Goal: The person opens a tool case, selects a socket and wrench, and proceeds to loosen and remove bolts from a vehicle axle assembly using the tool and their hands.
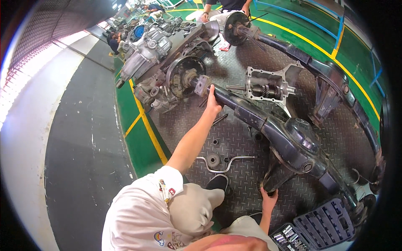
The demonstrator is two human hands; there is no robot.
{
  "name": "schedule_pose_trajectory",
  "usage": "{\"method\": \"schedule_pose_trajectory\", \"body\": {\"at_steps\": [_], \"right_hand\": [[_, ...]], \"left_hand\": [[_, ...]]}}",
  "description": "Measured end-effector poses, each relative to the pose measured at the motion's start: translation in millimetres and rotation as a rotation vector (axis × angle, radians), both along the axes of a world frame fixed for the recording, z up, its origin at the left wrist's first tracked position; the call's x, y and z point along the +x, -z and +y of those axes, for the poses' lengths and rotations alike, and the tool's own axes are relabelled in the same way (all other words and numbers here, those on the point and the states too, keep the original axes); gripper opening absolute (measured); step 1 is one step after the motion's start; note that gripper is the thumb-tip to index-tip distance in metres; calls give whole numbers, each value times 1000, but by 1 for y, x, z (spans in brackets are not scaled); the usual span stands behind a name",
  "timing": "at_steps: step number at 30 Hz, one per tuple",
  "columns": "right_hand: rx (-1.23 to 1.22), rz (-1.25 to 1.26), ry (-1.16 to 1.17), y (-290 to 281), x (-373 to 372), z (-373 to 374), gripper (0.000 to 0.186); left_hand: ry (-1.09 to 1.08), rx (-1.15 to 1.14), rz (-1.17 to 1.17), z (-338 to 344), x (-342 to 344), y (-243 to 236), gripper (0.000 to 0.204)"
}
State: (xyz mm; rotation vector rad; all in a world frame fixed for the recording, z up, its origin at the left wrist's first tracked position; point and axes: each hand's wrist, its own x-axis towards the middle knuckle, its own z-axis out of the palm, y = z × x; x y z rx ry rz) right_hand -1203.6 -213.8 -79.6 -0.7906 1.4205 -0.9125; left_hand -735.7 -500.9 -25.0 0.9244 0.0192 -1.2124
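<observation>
My left hand [212,99] grips the tube of a black axle housing [249,113] near a flanged hub [184,77]. The housing lies diagonally across a diamond-plate platform [228,125]. My right hand [268,200] holds the lower end of the differential nose [274,178] that juts down from the housing's central bulge, with fingers partly hidden behind it. Below the tube lie a gear [212,160], a curved speed brace [228,168] and small parts. An opened gearbox casing [268,88] with gears inside lies just beyond the housing.
A second axle [293,52] lies along the right. Metal casings [144,52] crowd the back left. An open socket case [324,219] sits at lower right. A person [222,8] is at the far end, others farther back. A blue railing [305,12] borders the green floor [127,142] on the right.
</observation>
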Motion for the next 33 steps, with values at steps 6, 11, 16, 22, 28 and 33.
{"method": "schedule_pose_trajectory", "body": {"at_steps": [6,11,16,22,28,33], "right_hand": [[41,-9,9,18,-8,11,77],[-22,-63,9,0,-3,5,64],[-65,-75,34,-3,-2,1,53],[-77,119,-1,18,-5,0,66],[-51,191,-22,24,-21,12,71],[-57,59,-53,11,-4,2,72]], "left_hand": [[67,129,18,1,-6,-1,56],[46,221,-12,-8,12,-9,40],[-15,291,-182,-28,31,-22,40],[-84,249,-200,-27,39,-1,34],[198,212,-718,0,-3,3,35],[143,189,-736,0,32,-12,37]]}}
